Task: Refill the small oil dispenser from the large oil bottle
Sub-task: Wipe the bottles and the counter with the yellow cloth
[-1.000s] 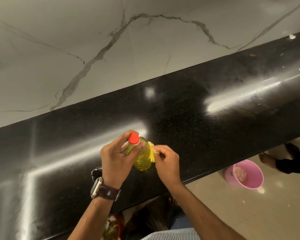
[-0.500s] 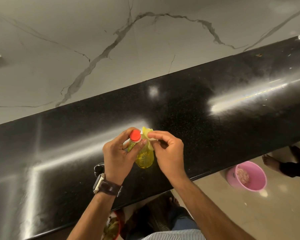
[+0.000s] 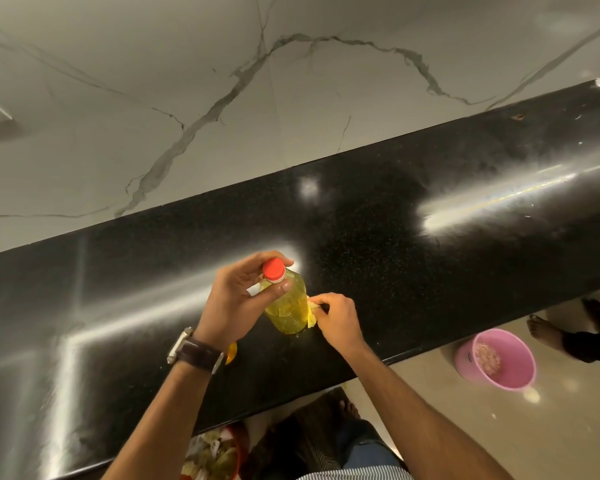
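Note:
An oil bottle (image 3: 288, 306) full of yellow oil, with a red cap (image 3: 273, 268), stands on the black countertop (image 3: 413, 258). My left hand (image 3: 236, 299) is closed around its neck just below the cap. My right hand (image 3: 336, 318) pinches a yellow label strip (image 3: 311, 315) that hangs off the bottle's lower right side. A small yellow-orange object (image 3: 231, 353) peeks out under my left wrist; I cannot tell what it is. No small dispenser is clearly in sight.
A marble wall (image 3: 222, 98) rises behind the counter. On the floor to the right stand a pink bucket (image 3: 499, 337) and another person's foot (image 3: 542, 329). A bin of scraps (image 3: 215, 455) sits below the counter's front edge by my legs.
My right hand has dropped from beside the cap to the bottle's lower right side, still pinching the yellow strip. My left hand keeps its hold on the neck.

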Demonstrator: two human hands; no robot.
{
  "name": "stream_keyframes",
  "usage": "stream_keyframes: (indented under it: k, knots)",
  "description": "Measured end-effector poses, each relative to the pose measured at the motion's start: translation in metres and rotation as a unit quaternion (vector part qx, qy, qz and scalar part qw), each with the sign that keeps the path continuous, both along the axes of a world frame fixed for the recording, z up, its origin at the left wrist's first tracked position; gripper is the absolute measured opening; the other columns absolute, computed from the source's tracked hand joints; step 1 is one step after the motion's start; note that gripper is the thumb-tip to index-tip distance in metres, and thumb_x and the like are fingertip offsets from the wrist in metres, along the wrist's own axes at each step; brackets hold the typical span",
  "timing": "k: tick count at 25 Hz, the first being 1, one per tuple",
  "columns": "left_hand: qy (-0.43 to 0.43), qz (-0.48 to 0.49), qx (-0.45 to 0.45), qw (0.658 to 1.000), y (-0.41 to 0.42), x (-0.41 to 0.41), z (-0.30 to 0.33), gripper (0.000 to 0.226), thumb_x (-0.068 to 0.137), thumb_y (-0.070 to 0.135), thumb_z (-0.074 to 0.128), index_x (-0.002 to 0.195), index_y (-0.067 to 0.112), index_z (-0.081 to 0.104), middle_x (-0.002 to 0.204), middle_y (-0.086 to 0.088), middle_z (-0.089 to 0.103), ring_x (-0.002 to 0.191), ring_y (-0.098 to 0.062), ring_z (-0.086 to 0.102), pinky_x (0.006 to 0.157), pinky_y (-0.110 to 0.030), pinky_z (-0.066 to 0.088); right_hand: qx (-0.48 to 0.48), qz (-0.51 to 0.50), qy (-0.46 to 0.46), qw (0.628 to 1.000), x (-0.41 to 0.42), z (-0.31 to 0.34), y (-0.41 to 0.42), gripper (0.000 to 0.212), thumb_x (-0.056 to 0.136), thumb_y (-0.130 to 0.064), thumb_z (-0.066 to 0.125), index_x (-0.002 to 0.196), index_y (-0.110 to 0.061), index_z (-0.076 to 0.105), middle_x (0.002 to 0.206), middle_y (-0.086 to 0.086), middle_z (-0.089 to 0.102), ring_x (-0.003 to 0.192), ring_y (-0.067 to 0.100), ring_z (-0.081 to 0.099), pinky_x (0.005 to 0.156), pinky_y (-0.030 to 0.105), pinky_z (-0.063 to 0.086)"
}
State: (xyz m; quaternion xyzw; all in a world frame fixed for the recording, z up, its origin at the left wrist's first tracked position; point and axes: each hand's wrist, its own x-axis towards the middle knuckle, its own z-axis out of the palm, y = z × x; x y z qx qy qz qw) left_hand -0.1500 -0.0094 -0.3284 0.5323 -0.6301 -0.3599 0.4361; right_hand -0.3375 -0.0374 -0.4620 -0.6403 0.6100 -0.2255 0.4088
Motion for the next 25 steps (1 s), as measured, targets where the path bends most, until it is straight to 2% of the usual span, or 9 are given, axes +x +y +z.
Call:
stream_keyframes:
  k: [3,7,10,13,15,17,18,21,25]
  knots:
    - [0.033,-0.073,0.026,0.996,-0.004,0.012,0.004,0.032,0.089,0.003,0.076,0.121,0.006,0.069,0.122,-0.008,0.074,0.123,-0.029,0.066,0.104,-0.057,0.052,0.010,-0.054,-0.111,0.992,-0.003,0.029,0.004,0.017,0.093,-0.010,0.074,0.108,-0.016,0.081,0.097,-0.009,0.078,0.091,-0.001,0.071,0.088,0.027,0.061]
    - [0.057,-0.121,0.052,0.990,-0.008,0.016,0.003,0.034,0.088,0.001,0.075,0.121,-0.001,0.066,0.129,-0.013,0.071,0.136,-0.032,0.057,0.111,-0.063,0.044,-0.007,-0.067,-0.296,0.953,-0.005,0.095,0.002,0.019,0.093,-0.006,0.074,0.110,-0.012,0.080,0.098,-0.003,0.081,0.097,0.011,0.076,0.085,0.029,0.062]
    - [0.041,-0.143,0.064,0.987,-0.007,0.011,0.006,0.037,0.088,-0.002,0.075,0.124,0.001,0.067,0.135,-0.008,0.069,0.143,-0.025,0.050,0.116,-0.058,0.041,-0.012,-0.048,-0.337,0.940,-0.012,0.105,0.008,0.023,0.092,-0.003,0.074,0.113,-0.011,0.078,0.102,0.001,0.080,0.100,0.017,0.076,0.088,0.034,0.063]
    - [0.003,-0.098,0.039,0.994,-0.001,0.003,0.005,0.056,0.083,0.000,0.082,0.135,0.010,0.064,0.149,0.002,0.060,0.147,-0.017,0.045,0.117,-0.053,0.042,0.019,-0.070,-0.335,0.940,-0.015,0.089,0.016,0.032,0.090,0.002,0.076,0.119,-0.011,0.075,0.107,0.005,0.079,0.103,0.019,0.075,0.093,0.039,0.062]
    - [-0.001,-0.022,0.018,1.000,0.005,-0.001,0.000,0.083,0.075,0.011,0.090,0.149,0.016,0.052,0.161,0.005,0.044,0.149,-0.017,0.042,0.111,-0.048,0.048,0.027,-0.079,-0.347,0.934,-0.016,0.080,0.019,0.033,0.089,0.003,0.076,0.120,-0.007,0.074,0.109,0.006,0.079,0.104,0.020,0.075,0.092,0.035,0.062]
    - [0.005,0.070,0.005,0.998,0.013,-0.005,-0.006,0.099,0.068,0.022,0.094,0.154,0.021,0.045,0.162,0.007,0.041,0.144,-0.016,0.048,0.103,-0.042,0.054,0.033,-0.091,-0.354,0.930,-0.016,0.076,0.022,0.032,0.088,0.004,0.076,0.119,-0.005,0.074,0.106,0.006,0.080,0.101,0.019,0.076,0.088,0.030,0.062]
    - [0.002,0.103,-0.007,0.995,0.018,-0.007,-0.009,0.095,0.067,0.024,0.094,0.151,0.021,0.050,0.157,0.007,0.048,0.138,-0.015,0.054,0.099,-0.041,0.057,0.041,-0.102,-0.354,0.929,-0.016,0.075,0.022,0.031,0.088,0.005,0.076,0.117,-0.004,0.075,0.102,0.005,0.081,0.097,0.017,0.077,0.085,0.027,0.062]
    - [0.016,0.125,-0.023,0.992,0.028,-0.015,-0.011,0.057,0.070,0.022,0.090,0.125,0.021,0.073,0.122,0.012,0.075,0.115,-0.013,0.071,0.093,-0.044,0.062,0.060,-0.119,-0.330,0.935,-0.016,0.068,0.019,0.026,0.089,0.002,0.076,0.112,-0.009,0.079,0.096,0.003,0.081,0.091,0.009,0.075,0.081,0.022,0.059]
    - [0.026,0.124,-0.010,0.992,0.030,-0.018,-0.008,0.045,0.073,0.016,0.090,0.116,0.021,0.076,0.110,0.014,0.078,0.108,-0.011,0.074,0.092,-0.034,0.061,0.087,-0.084,-0.323,0.939,-0.014,0.065,0.010,0.025,0.092,-0.003,0.074,0.114,-0.016,0.078,0.108,0.003,0.080,0.109,0.019,0.074,0.093,0.028,0.060]
